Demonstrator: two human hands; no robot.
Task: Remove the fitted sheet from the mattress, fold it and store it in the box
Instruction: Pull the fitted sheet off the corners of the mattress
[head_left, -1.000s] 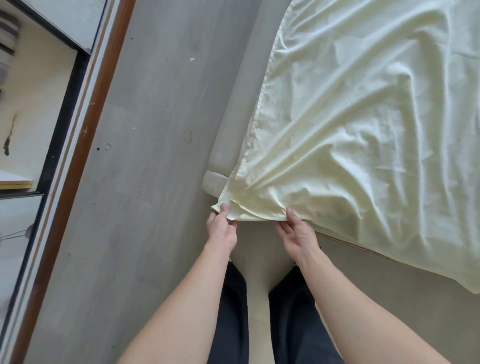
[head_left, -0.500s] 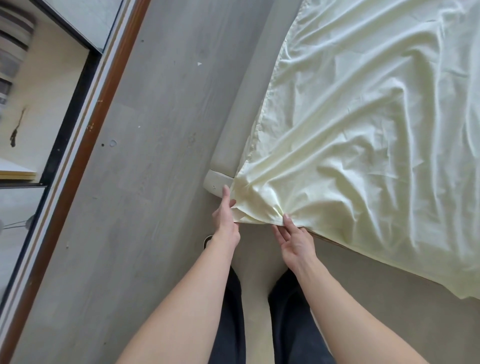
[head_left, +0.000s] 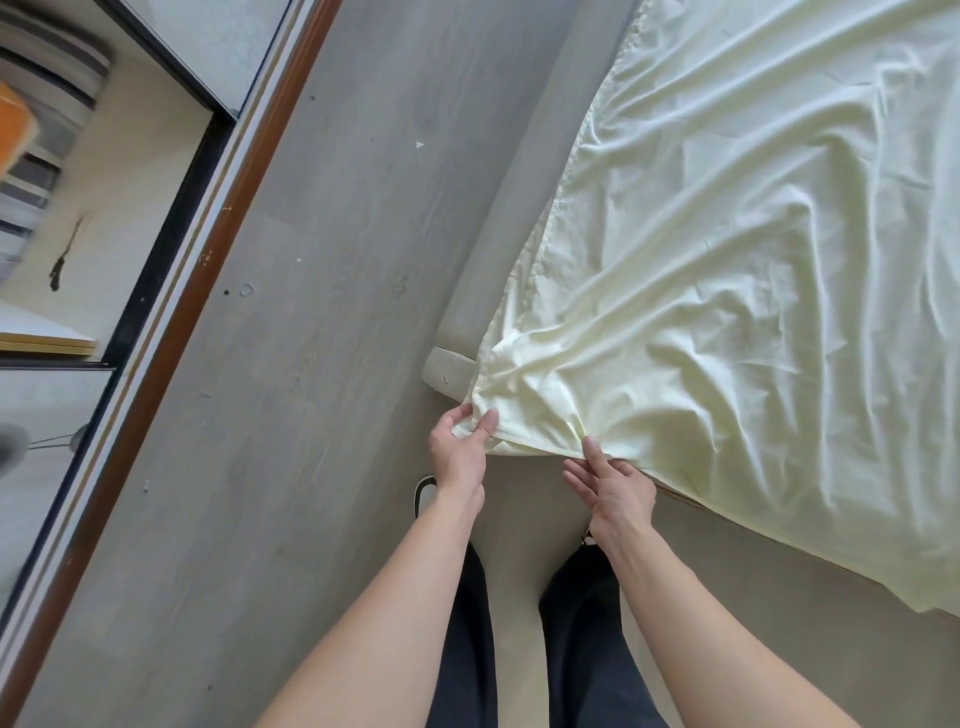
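Legs: dark trousers (head_left: 582, 639) and the toe of a white shoe (head_left: 423, 493) stand at the foot corner of the bed.
Left hand (head_left: 460, 452): thumb and fingers pinch the bunched corner of the pale yellow cotton fitted sheet (head_left: 727, 291), right at the corner's tip.
Right hand (head_left: 613, 488): just beside the left hand along the hem; the thumb lies on top of the edge and the fingers curl beneath it, so it seems to hold the hem, though the contact underneath is hidden.
Sheet position: spread rumpled over the mattress, the near corner gathered and drawn toward the person, so it looks loosened here.
Bed: the grey padded bed frame (head_left: 498, 260) shows bare along the left side and at its rounded corner.
Step in hand: freeing this corner. My judgement: lift the elastic hem up and over the corner rather than dragging it flat, keep both grips close to the seam, then walk the hem along the side.
Floor: grey wood-look boards (head_left: 260, 415) reach to a brown-trimmed sliding door track (head_left: 208, 249).
Box: not in view.
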